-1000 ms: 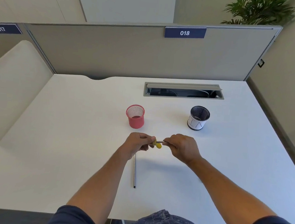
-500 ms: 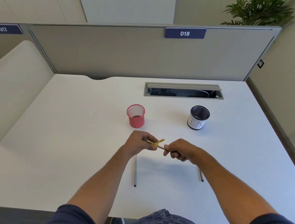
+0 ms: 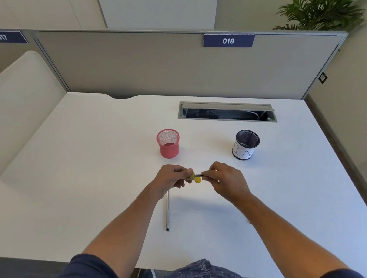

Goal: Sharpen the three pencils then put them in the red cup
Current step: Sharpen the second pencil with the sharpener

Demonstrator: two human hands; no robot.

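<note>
With the red mesh cup (image 3: 168, 143) empty, the left hand (image 3: 170, 178) pinches a yellow sharpener (image 3: 196, 178) while the right hand (image 3: 225, 180) grips pencil 1 (image 3: 199, 175) in it, and another pencil (image 3: 167, 212) lies unsharpened on the desk (image 3: 86, 174).

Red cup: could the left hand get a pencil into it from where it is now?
Probably yes: the red cup stands open-topped just beyond the left hand, nothing between, though that hand holds the yellow sharpener.

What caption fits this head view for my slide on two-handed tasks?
Left hand grips a yellow sharpener while right hand feeds in a pencil, near the red cup.
</note>
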